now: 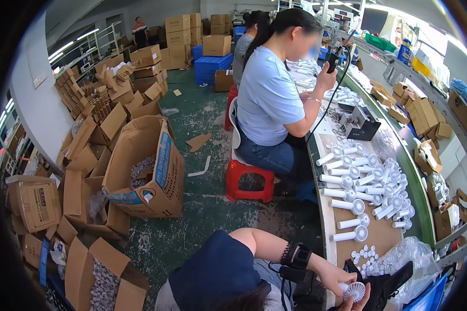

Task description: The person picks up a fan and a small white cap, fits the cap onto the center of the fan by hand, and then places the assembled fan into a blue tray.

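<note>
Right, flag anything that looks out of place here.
A torn piece of brown cardboard and a bent white strip lie loose on the scuffed green floor, outside the large open box, looking like stray scrap.

Co-worker [275, 88] in lt blue top sits on red stool [249, 181] w/ white backrest [235, 120]; 2nd worker [243, 49] just beyond. Green floor [161, 249] worn, w/ cardbd scrap [198, 141] near the stool. L side: big open carton [168, 192] w/ blue printed band, other open boxes [78, 205] piled around. Far end: blue crates [213, 67] w/ brown box [216, 45] on top, stacked cartons [179, 44] nearby, person [139, 33] standing. Top R: green basket [380, 42], blue bottle [404, 52].
</note>
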`<state>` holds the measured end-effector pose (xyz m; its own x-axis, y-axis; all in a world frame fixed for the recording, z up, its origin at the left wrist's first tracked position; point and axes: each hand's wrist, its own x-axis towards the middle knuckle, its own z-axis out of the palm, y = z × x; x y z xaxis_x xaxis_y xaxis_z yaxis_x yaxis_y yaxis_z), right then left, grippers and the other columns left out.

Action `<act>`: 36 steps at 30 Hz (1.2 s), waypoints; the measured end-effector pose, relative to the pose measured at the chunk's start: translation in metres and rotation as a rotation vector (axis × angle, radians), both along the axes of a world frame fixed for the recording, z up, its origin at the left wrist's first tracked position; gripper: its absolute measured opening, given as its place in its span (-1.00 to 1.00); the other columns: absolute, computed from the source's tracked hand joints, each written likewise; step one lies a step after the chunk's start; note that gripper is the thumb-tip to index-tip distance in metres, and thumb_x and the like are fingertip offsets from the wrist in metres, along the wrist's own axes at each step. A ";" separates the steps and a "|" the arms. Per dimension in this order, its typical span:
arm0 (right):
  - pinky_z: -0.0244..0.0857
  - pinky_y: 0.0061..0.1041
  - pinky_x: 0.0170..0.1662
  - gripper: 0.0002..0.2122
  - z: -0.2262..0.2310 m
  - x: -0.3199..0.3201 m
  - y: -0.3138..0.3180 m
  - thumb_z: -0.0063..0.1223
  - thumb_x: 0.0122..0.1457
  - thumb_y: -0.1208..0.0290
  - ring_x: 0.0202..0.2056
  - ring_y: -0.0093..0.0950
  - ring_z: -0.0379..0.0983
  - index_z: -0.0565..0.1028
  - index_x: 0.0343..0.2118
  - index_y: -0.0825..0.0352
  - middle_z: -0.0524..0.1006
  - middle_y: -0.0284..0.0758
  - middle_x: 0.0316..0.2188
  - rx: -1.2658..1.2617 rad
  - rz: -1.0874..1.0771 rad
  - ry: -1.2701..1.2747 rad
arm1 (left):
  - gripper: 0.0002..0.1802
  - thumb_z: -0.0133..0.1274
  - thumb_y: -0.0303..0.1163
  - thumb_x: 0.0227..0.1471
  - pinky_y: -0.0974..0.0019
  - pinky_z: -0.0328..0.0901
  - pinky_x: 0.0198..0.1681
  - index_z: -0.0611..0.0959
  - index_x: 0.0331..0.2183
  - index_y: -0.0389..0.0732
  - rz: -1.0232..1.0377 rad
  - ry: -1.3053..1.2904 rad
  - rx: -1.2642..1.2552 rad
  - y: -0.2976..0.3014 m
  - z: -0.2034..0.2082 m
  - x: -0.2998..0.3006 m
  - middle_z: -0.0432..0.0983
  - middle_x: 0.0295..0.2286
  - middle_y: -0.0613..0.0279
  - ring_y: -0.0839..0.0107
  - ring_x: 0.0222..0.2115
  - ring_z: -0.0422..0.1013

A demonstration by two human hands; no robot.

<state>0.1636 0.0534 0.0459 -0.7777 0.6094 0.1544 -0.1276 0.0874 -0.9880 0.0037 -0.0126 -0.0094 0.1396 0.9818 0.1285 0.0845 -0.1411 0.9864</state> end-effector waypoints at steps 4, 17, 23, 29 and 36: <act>0.06 -0.46 0.02 -0.54 0.022 0.002 -0.012 -0.12 0.09 0.55 -0.05 -0.32 0.20 0.08 0.07 0.45 0.25 -0.08 -0.06 0.000 0.028 -0.051 | -0.50 0.00 -0.25 -0.09 0.26 0.21 -0.36 0.19 -0.19 -0.31 0.022 0.076 -0.014 -0.007 0.012 -0.002 0.38 -0.43 -0.03 0.17 -0.38 0.37; 0.01 -0.45 0.05 -0.53 0.026 0.009 -0.012 -0.15 0.11 0.54 -0.01 -0.29 0.17 0.04 0.09 0.48 0.22 -0.01 -0.04 0.096 0.095 -0.128 | -0.51 -0.08 -0.04 -0.07 0.09 0.24 -0.44 0.39 -0.29 -0.31 0.170 0.439 0.113 -0.017 0.033 0.000 0.43 -0.53 -0.13 -0.06 -0.48 0.37; 0.08 -0.44 0.01 -0.54 0.010 0.008 -0.005 -0.14 0.10 0.56 -0.03 -0.28 0.20 0.07 0.07 0.49 0.25 -0.01 -0.06 0.156 0.057 -0.096 | -0.53 -0.07 -0.01 -0.12 0.13 0.26 -0.42 0.51 -0.43 -0.30 0.200 0.481 0.061 -0.019 0.040 0.001 0.46 -0.54 -0.04 0.02 -0.46 0.39; 0.13 -0.45 -0.02 -0.55 0.007 0.006 -0.006 -0.12 0.09 0.56 -0.05 -0.29 0.22 0.09 0.06 0.49 0.26 -0.02 -0.07 0.154 0.007 -0.089 | -0.53 -0.07 0.00 -0.13 0.15 0.28 -0.42 0.53 -0.47 -0.28 0.232 0.519 0.013 -0.017 0.038 0.003 0.47 -0.53 -0.01 0.05 -0.45 0.40; 0.15 -0.44 -0.03 -0.55 -0.003 0.001 -0.004 -0.11 0.09 0.56 -0.05 -0.31 0.22 0.11 0.05 0.48 0.26 -0.05 -0.07 0.127 0.004 -0.067 | -0.54 -0.06 -0.02 -0.11 0.13 0.26 -0.49 0.51 -0.46 -0.31 0.225 0.448 0.129 -0.010 0.015 -0.004 0.47 -0.57 0.02 0.08 -0.58 0.40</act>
<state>0.1647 0.0495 0.0429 -0.7911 0.5852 0.1783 -0.0627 0.2123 -0.9752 0.0001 -0.0228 0.0057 -0.0037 0.9739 0.2268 0.5366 -0.1894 0.8223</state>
